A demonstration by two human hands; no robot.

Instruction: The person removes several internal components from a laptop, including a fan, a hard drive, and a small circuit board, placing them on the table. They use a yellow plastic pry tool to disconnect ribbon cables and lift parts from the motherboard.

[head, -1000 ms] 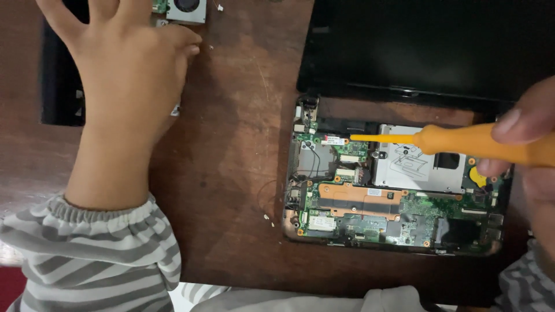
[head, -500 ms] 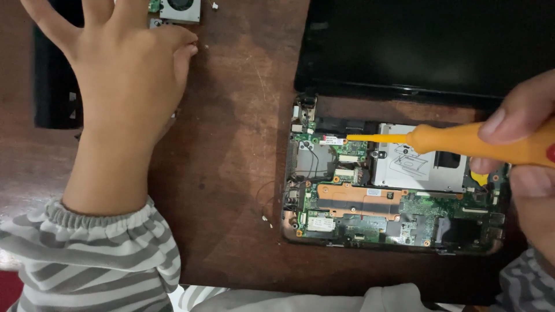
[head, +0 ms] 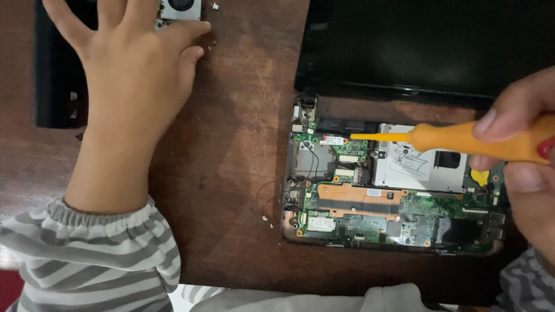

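1. My right hand point(head: 520, 173) is closed around the handle of an orange screwdriver point(head: 462, 141), thumb on the near side and fingers over the far side, at the right edge of the view.
2. The screwdriver lies nearly level, pointing left, and its thin tip sits over the far left part of the opened laptop base point(head: 393, 190), close to a small green board by the hinge; whether the tip touches anything I cannot tell.
3. The laptop base sits on the right half of the wooden table point(head: 243, 144), its green circuit board, a copper-coloured heat pipe point(head: 361, 199) and a silver drive cover point(head: 419, 164) all exposed.
4. The dark laptop screen point(head: 428, 46) lies flat on the far side of the base, joined at the hinge.
5. My left hand point(head: 133, 75) is open, fingers spread, resting palm down at the far left, holding nothing.
6. Its fingertips are just beside a small loose fan point(head: 180, 8) at the far edge, and the hand partly overlaps a black flat part point(head: 55, 75).
7. My grey-and-white striped sleeve point(head: 92, 254) covers the left forearm near me.
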